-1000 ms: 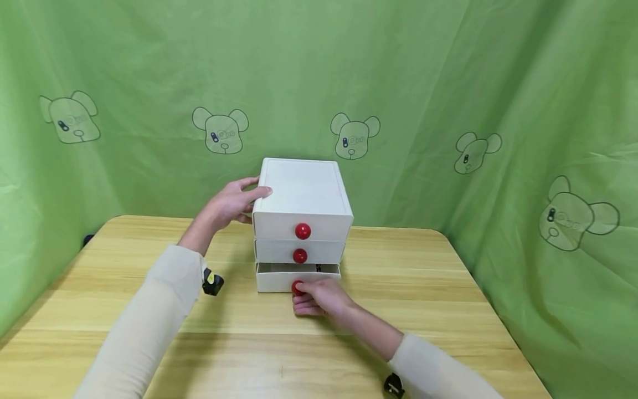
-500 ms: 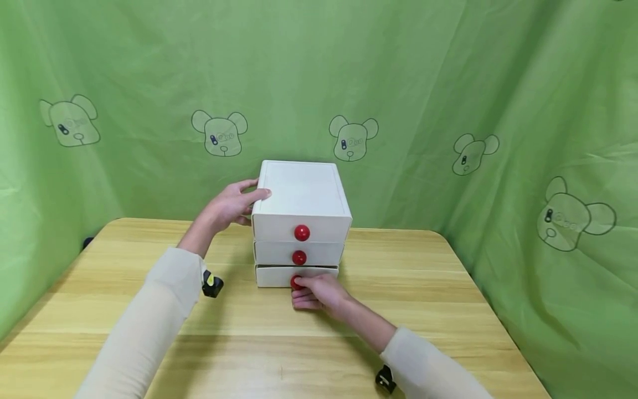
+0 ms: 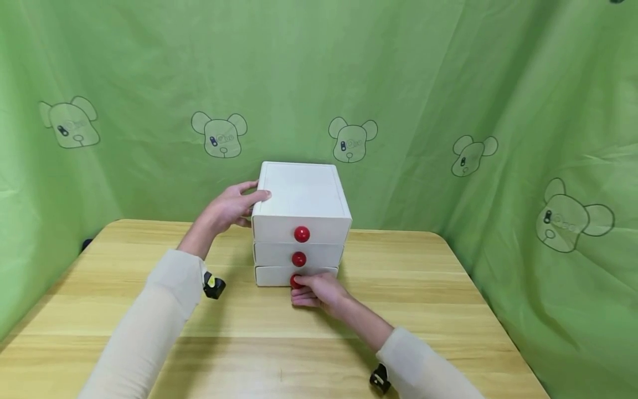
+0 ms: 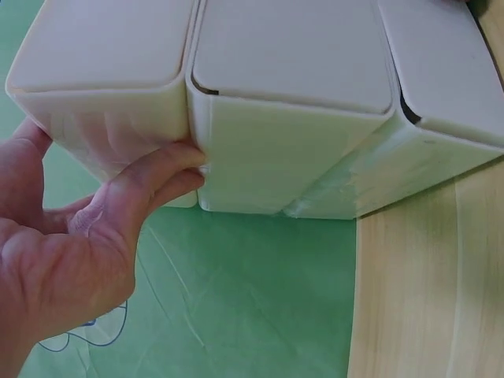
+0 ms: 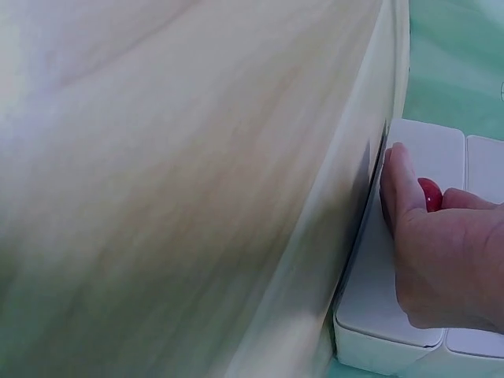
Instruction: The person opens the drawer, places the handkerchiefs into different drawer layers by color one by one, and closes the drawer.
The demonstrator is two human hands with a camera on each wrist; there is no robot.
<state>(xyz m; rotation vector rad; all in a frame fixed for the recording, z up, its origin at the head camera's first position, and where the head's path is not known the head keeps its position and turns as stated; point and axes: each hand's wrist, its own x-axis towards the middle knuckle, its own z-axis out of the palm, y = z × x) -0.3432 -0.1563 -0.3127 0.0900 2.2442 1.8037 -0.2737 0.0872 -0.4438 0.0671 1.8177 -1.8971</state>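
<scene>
A white three-tier drawer cabinet (image 3: 304, 191) with round red knobs stands on the wooden table. My left hand (image 3: 230, 206) grips its upper left edge, thumb on the top and fingers against the side wall. In the left wrist view those fingers (image 4: 169, 161) bend against the upper tier's side. Down at the front, my right hand (image 3: 321, 290) pinches the lowest knob (image 5: 430, 194). The bottom drawer (image 3: 271, 276) sits nearly level with the drawers above it. Its inside is hidden.
A green curtain (image 3: 408, 111) with mouse-head drawings hangs behind the table and along its sides. The wooden tabletop (image 3: 408, 277) extends around the cabinet. Black wrist cameras (image 3: 213, 285) show below both sleeves.
The bottom drawer has slid back into the cabinet, and its open top has gone from sight. My right hand moved inward with the knob, while the left kept its grip on the cabinet.
</scene>
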